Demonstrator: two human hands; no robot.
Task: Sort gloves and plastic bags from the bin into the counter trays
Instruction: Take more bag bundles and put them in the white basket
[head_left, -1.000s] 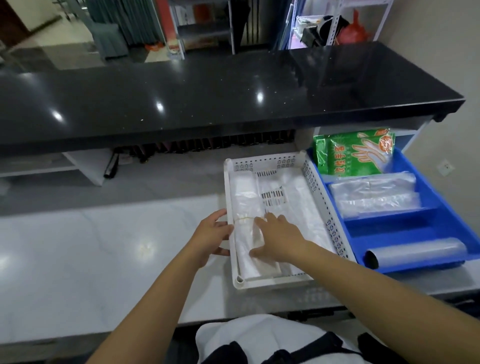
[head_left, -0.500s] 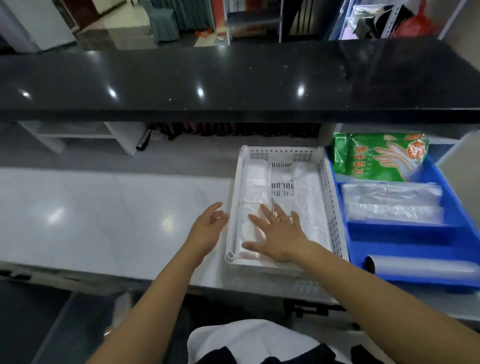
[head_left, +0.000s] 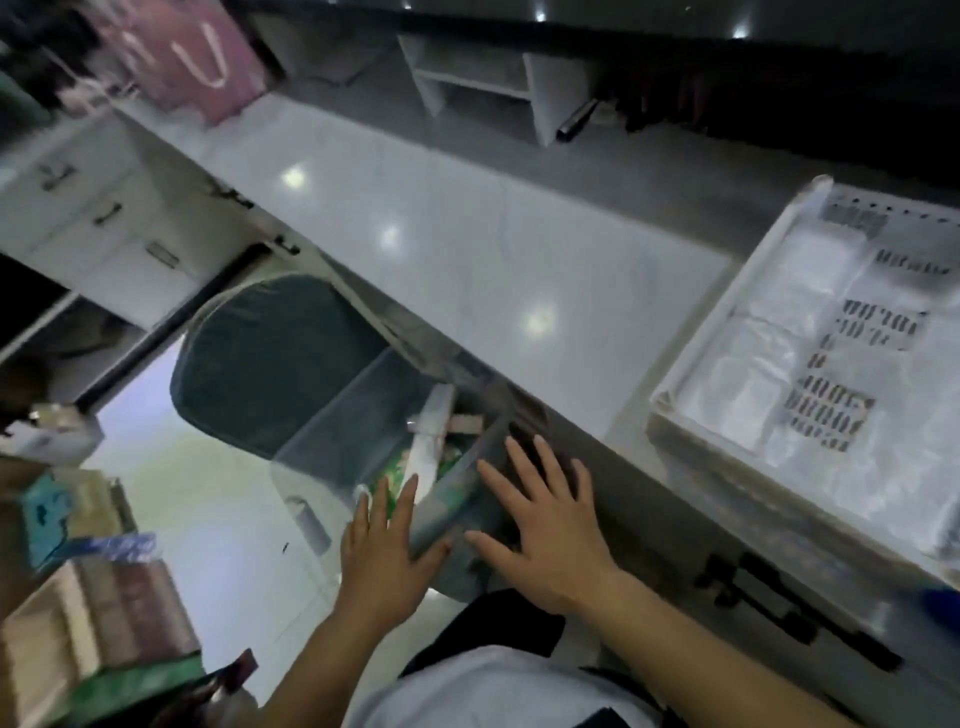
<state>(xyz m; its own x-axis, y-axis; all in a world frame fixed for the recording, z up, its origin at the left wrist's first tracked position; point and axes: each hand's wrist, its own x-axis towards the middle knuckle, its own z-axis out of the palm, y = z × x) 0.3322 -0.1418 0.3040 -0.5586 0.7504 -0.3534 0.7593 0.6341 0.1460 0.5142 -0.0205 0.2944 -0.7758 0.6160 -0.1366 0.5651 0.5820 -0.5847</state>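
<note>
A clear plastic bin (head_left: 363, 415) stands on the floor below the counter edge. Inside it lie a white roll of plastic bags (head_left: 430, 441) and green glove packets (head_left: 402, 470). My left hand (head_left: 387, 551) hovers over the bin's near rim with its fingers spread and holds nothing. My right hand (head_left: 545, 525) is spread open just right of the bin, against the dark counter front, also holding nothing. The white perforated tray (head_left: 691, 343) sits on the counter at the right with flat clear plastic bags (head_left: 769, 374) laid in it. The view is blurred.
A dark green chair cushion (head_left: 270, 358) lies behind the bin. Boxes and packets (head_left: 78, 623) are stacked at the lower left. White drawers (head_left: 104, 228) stand at the left. A pink bag (head_left: 192, 57) sits at the counter's far end.
Both hands have left the white tray and come down left to the bin below the counter. The view has swung down and left, so the blue tray is out of sight.
</note>
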